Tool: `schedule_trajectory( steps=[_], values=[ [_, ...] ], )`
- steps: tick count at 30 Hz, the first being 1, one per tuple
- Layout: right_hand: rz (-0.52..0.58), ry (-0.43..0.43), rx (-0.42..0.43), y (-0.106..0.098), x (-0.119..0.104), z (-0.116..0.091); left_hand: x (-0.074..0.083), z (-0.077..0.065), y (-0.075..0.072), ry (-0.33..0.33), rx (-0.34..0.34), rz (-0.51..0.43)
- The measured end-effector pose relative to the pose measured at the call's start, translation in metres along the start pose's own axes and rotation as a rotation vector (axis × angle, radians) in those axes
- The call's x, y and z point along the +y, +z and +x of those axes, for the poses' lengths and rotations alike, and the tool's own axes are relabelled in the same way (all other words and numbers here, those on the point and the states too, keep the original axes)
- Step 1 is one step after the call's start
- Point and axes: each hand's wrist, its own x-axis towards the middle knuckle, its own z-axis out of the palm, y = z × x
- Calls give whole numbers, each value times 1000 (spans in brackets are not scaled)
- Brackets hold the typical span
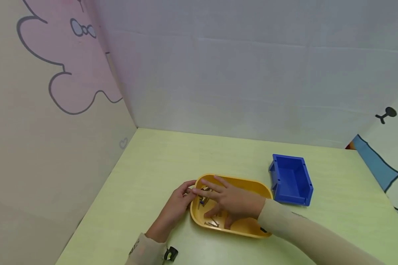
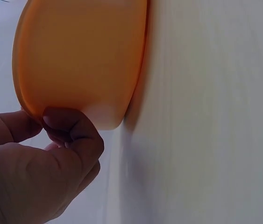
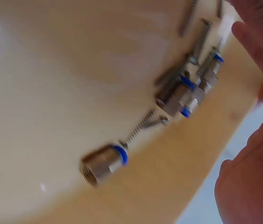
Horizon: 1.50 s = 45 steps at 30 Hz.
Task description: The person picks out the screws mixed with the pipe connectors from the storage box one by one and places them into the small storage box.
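A yellow oval tray (image 1: pixel 248 185) lies on the table. My left hand (image 1: pixel 175 206) pinches its left rim between thumb and fingers; the left wrist view shows the curled fingers against the tray's outer wall (image 2: pixel 80 60). Over the tray's inside is my right hand (image 1: pixel 237 202), fingers spread, with nothing visibly held. Metal pipe fittings with blue rings (image 3: pixel 104 163) and several screws (image 3: pixel 140 127) lie on the tray floor in the right wrist view, slightly blurred. In the head view, loose screws (image 1: pixel 213 223) sit below the right hand, which hides part of the tray.
A blue plastic bin (image 1: pixel 291 184) stands just right of the tray on the pale table (image 1: pixel 162 158). Behind the table hangs a light grey sheet (image 1: pixel 238 81). A wall with pink cartoon drawings (image 1: pixel 79 73) borders the left side.
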Motion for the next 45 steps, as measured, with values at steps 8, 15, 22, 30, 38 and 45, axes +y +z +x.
schedule_trajectory(
  steps=[8, 15, 22, 30, 38, 45],
  values=[
    [-31, 12, 5, 12, 0, 4, 0, -1, 0, -6, -27, -40],
    [-13, 17, 5, 4, 4, 0, -3, 0, -2, -9, -31, -52],
    [1, 101, -57, -3, 11, -9, -2, -2, 1, 26, -30, 103],
    [35, 144, -12, 1, 16, -12, 0, -5, 12, 176, 9, 602],
    [64, 162, 43, 5, 17, -10, 4, -5, 18, 205, 39, 800],
    [61, 190, 133, 9, 14, -6, 6, -5, 18, 216, 31, 875]
  ],
)
